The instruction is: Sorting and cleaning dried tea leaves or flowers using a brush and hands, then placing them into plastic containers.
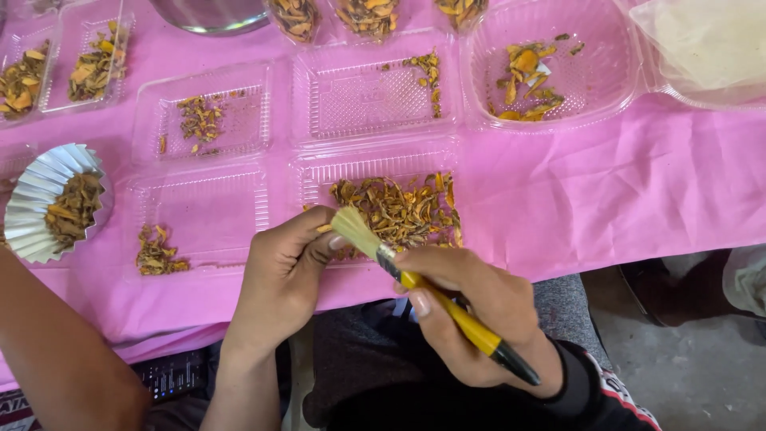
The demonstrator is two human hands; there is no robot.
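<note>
Brush (431, 299) lies diagonally, bristles up-left, handle down-right, over the table edge. Right hand (479, 319) is clasped round the yellow handle; left hand (279, 279), fingers pinched on a small piece, meets the bristles beside the tray (375, 172) of dried slices.

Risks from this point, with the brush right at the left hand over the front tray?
1. The brush in the right hand has its bristles at the left hand fingers; a flick might scatter the small piece pinched there.
2. The front tray of dried orange pieces sits near the table edge; a nudge may tip it off the pink cloth.
</note>
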